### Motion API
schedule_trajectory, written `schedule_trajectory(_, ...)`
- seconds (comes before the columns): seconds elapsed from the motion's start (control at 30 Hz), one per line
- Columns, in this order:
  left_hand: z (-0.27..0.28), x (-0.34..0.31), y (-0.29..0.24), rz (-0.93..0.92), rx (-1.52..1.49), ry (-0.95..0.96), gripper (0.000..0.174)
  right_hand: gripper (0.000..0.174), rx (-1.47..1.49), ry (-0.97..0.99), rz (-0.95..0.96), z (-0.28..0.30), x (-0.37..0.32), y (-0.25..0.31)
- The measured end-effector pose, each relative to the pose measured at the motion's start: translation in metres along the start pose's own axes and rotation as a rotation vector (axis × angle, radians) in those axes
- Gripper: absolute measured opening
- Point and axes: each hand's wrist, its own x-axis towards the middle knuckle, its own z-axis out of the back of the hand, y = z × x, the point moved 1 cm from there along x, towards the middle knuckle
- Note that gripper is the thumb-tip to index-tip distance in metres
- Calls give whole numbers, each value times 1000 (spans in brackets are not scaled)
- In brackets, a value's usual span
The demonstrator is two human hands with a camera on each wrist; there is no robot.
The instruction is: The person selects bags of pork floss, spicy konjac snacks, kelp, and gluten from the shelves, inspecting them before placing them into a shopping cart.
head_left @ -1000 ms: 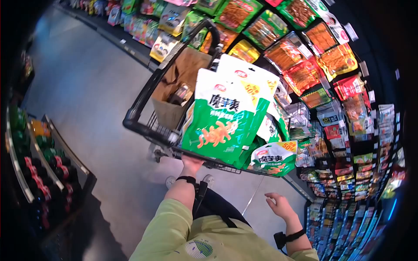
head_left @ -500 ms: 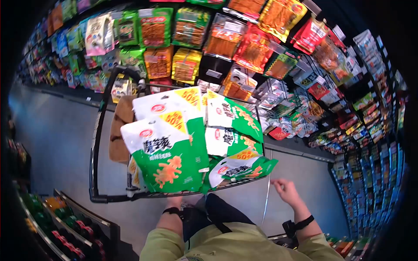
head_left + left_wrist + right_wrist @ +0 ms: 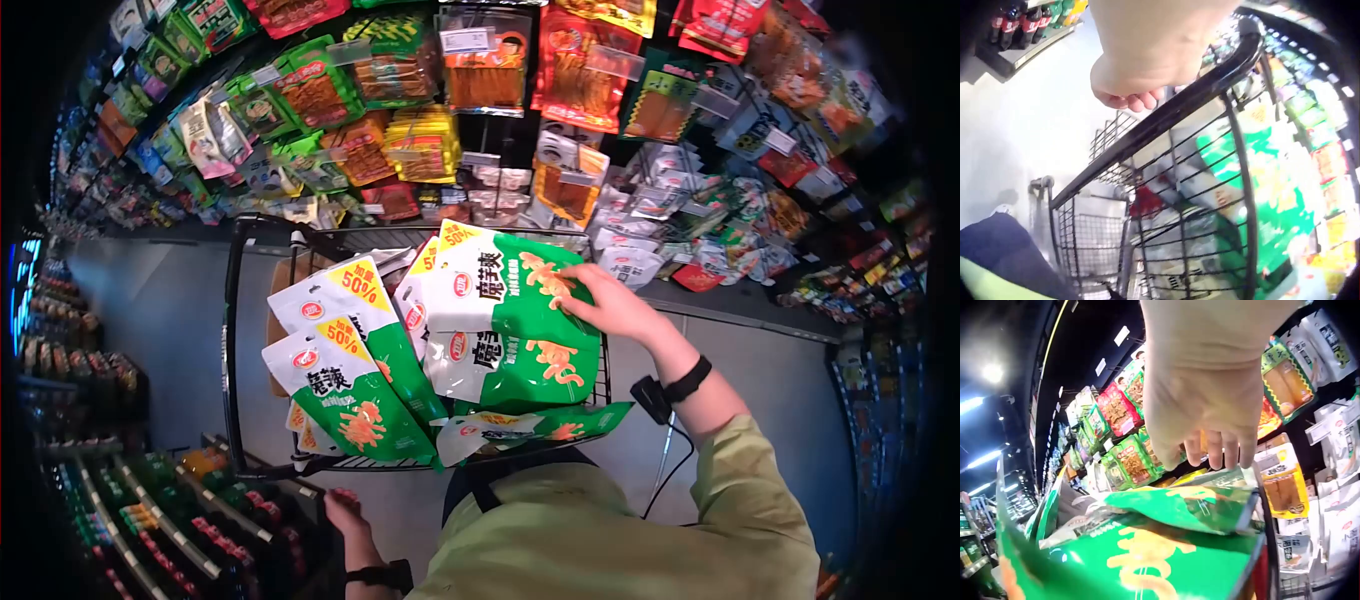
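Large white-and-green snack bags lie in a black wire cart [image 3: 230, 350]. My right hand [image 3: 625, 305] reaches over the cart's right side, fingers extended onto the upper green bag [image 3: 520, 285]. In the right wrist view the right hand [image 3: 1207, 394] hangs over the bags, its fingertips at the far edge of a green bag [image 3: 1179, 506]. My left hand [image 3: 348, 515] is beside the cart's near edge, fingers loosely bent and holding nothing. The left wrist view shows the left hand [image 3: 1147, 62] close to the cart's black bar [image 3: 1166, 112]; contact is unclear.
Racks of hanging snack packs [image 3: 485, 65] run behind the cart and curve to the right. Bottle shelves [image 3: 180, 520] stand at the lower left. Grey floor [image 3: 740, 365] shows to the right of the cart. A brown paper bag is partly hidden at the cart's left.
My right hand has moved up from beside the cart onto the bags. The left hand has come away from under the cart's near edge toward the left. Upper bags lie differently, and the view has turned.
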Motion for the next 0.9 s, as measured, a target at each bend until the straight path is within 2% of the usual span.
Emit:
schedule_trajectory(0.03, -15, -26, -27, -119, -37, -83, 24, 49, -11, 41, 6, 1, 17, -2)
schedule_trajectory(0.07, -19, -41, -45, -219, 6, -86, 22, 53, -33, 63, 24, -1, 35, -9)
schedule_trajectory(0.1, -17, -43, -55, -320, -83, -50, 22, 56, -55, 87, 40, -8, 53, -16)
schedule_trajectory(0.13, -38, -68, -73, -379, -57, -32, 20, 61, -86, 86, 46, -16, 67, -19)
schedule_trajectory(0.17, -60, -92, -90, -437, -32, -12, 18, 70, -80, 179, -28, -25, 82, -20)
schedule_trajectory(0.23, -77, -95, -103, -538, 149, 92, 17, 76, -125, 270, -137, -47, 95, -8)
schedule_trajectory(0.27, -94, -102, -113, -517, 178, 102, 18, 77, -160, 408, -268, -50, 92, 4)
schedule_trajectory(0.33, -129, -112, -135, -500, 207, 106, 22, 77, -220, 451, -194, -55, 86, 11)
schedule_trajectory(0.4, -155, -108, -151, -778, 498, 350, 45, 78, -255, 489, -152, -55, 75, 12)
schedule_trajectory(0.43, -168, -106, -160, -775, 500, 352, 45, 77, -259, 491, -80, -55, 66, 11)
schedule_trajectory(0.47, -183, -102, -170, -798, 572, 387, 57, 76, -263, 490, -11, -56, 58, 11)
schedule_trajectory(0.5, -198, -96, -178, -820, 643, 427, 70, 76, -264, 486, -22, -58, 51, 10)
schedule_trajectory(0.53, -211, -83, -185, -818, 643, 444, 70, 74, -280, 469, 10, -59, 45, 11)
schedule_trajectory(0.6, -235, -57, -197, -931, 665, 613, 82, 72, -292, 440, 32, -59, 40, 17)
schedule_trajectory(0.7, -274, -46, -217, -890, 720, 757, 88, 74, -204, 470, 0, -52, 43, 22)
schedule_trajectory(0.73, -277, -39, -221, -811, 780, 769, 84, 75, -196, 497, -21, -49, 46, 26)
schedule_trajectory(0.9, -278, -13, -223, -690, 693, 786, 71, 75, -195, 555, -77, -38, 64, 46)
